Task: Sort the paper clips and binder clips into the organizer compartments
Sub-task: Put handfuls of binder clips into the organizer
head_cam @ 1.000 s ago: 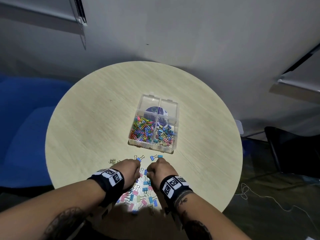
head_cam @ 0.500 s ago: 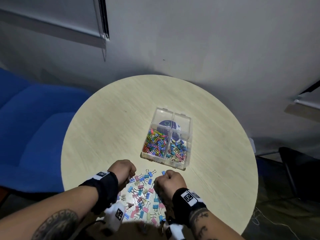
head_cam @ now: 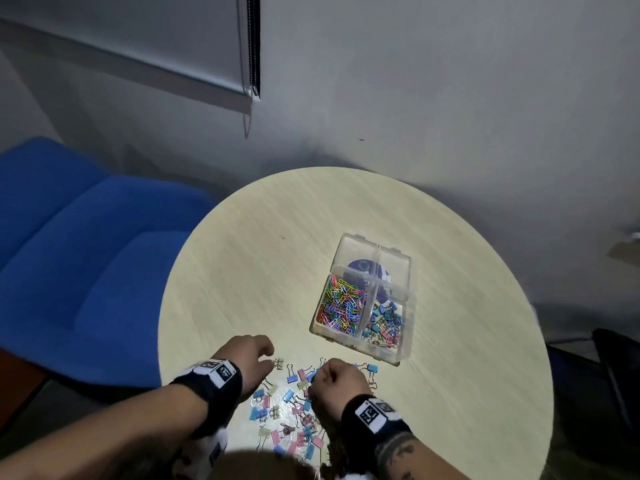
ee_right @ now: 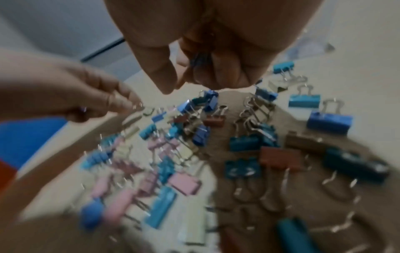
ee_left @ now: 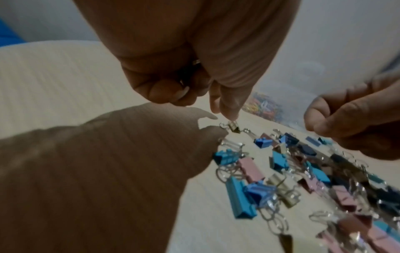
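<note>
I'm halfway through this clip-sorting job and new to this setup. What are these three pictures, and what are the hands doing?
No machine here: a person works with bare hands, wearing three cameras. The head view looks down on a round table. The other two views come from cameras on each wrist, looking along the fingers.

On the table sits a clear organizer: coloured paper clips fill its near-left compartment, small binder clips its near-right one. A loose pile of binder clips lies near the person.

The left hand touches a small pale clip with its fingertips at the pile's far-left edge. The right hand is curled; its wrist view shows something blue in its grip, probably a clip, though blurred.
</note>
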